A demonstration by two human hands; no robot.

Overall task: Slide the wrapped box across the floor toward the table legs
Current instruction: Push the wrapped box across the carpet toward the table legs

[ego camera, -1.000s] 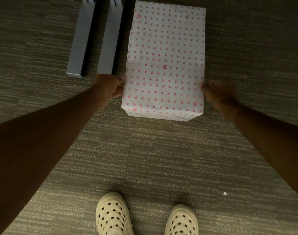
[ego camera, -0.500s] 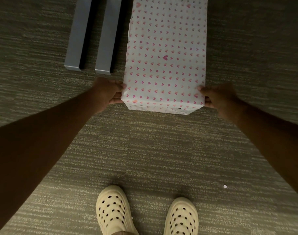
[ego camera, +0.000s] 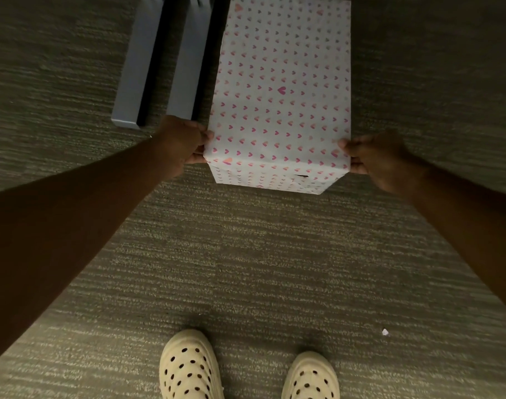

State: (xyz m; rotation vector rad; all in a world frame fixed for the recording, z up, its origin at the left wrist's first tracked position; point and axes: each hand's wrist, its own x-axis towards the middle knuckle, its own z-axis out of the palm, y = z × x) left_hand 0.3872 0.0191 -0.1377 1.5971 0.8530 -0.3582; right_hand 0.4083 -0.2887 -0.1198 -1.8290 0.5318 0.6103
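Note:
The wrapped box (ego camera: 280, 90), white paper with small pink hearts, lies lengthwise on the grey carpet ahead of me. My left hand (ego camera: 185, 142) grips its near left corner. My right hand (ego camera: 372, 156) grips its near right corner. Two grey table legs (ego camera: 159, 61) run along the floor just left of the box, the nearer one almost against its left side. The box's far end reaches the top edge of the view.
My two cream perforated shoes (ego camera: 188, 367) stand on the carpet below the box. A tiny white scrap (ego camera: 385, 331) lies on the carpet at the lower right. Carpet stretches right of the box.
Both hands slid back along the box's sides to its near corners and closed on them. The box lies slightly farther from my shoes, beside the legs.

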